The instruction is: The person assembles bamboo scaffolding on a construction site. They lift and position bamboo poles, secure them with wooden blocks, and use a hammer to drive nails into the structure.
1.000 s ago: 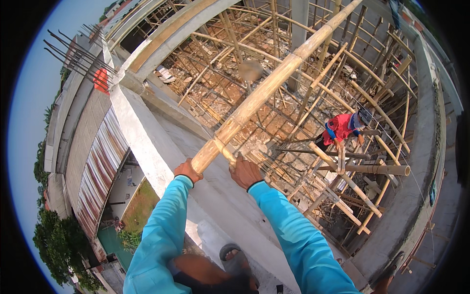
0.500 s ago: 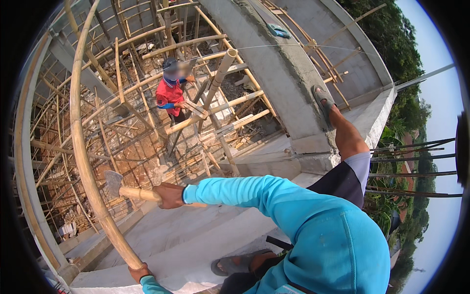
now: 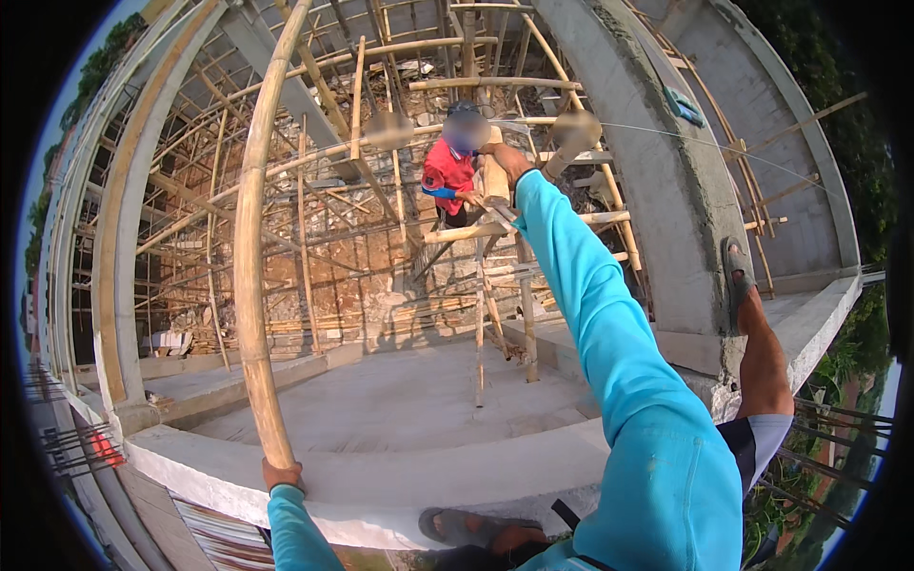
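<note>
My left hand (image 3: 283, 476) is closed round the lower end of a long, thick bamboo pole (image 3: 252, 257), which slants up and away on the left. My right arm stretches forward, and the right hand (image 3: 511, 162) is closed on a hatchet (image 3: 492, 181). Its pale wooden handle shows foreshortened, and the head is hard to make out against the background. Beyond and below it stands a person in a red shirt (image 3: 449, 176), partly hidden by my hand and the hatchet. That person's hand is close to the hatchet in the picture.
My sandalled feet are spread: one sandal (image 3: 476, 525) by the near concrete ledge (image 3: 381, 476), the other (image 3: 738, 276) on a rough concrete beam (image 3: 628, 181). Bamboo scaffolding (image 3: 305, 238) fills the drop below. A taut string (image 3: 657, 130) crosses the beam; a blue-green object (image 3: 684, 107) lies there. Rebar sticks out at right.
My right hand with the hatchet has swung up and forward, away from beside the pole. The left hand still grips the pole. The view has turned left.
</note>
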Motion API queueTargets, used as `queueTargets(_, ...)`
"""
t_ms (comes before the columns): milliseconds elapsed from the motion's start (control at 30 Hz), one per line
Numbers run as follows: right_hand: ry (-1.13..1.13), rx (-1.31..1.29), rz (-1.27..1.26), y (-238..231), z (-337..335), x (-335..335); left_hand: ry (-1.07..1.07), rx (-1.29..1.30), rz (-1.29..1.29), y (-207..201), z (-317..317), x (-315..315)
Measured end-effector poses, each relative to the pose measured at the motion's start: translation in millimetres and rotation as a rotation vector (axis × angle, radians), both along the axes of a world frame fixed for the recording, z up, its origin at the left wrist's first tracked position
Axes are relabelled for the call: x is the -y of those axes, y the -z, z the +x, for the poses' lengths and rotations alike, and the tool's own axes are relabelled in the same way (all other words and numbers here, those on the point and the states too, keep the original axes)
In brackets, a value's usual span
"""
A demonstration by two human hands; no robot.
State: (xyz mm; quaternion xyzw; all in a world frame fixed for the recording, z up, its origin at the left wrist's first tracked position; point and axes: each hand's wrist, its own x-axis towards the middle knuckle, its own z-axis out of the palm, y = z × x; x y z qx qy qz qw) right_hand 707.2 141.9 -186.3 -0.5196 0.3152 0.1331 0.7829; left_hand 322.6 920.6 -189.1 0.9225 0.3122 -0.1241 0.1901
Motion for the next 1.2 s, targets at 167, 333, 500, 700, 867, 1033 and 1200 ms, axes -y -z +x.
queueTargets(167,0.182,0.356,0.267,-46.0,-73.8,6.1,-0.053,-0.185,0.182,-55.4,28.6,40.6)
queueTargets(333,0.051,0.113,0.194,-65.8,-211.3,-43.6,-0.058,-0.158,0.132,-55.0,14.5,41.6)
queueTargets(500,0.261,-0.392,0.775,51.6,-272.8,-58.0,-0.066,-0.169,0.127,-58.0,22.2,53.7)
queueTargets(700,0.417,-0.411,0.774,116.5,-318.2,-103.6,-0.066,-0.172,0.163,-57.0,20.9,49.5)
queueTargets(867,-0.192,-0.461,0.149,63.8,-330.7,-167.1,-0.069,-0.182,0.173,-61.2,17.9,55.7)
queueTargets(1033,-0.883,0.052,-0.517,-8.2,-330.8,-254.1,-0.049,-0.240,0.175,-59.6,18.0,52.2)
queueTargets(1200,-1.180,0.581,-0.623,-46.3,-284.6,-358.2,0.079,-0.333,-0.336,-67.1,31.5,5.8)
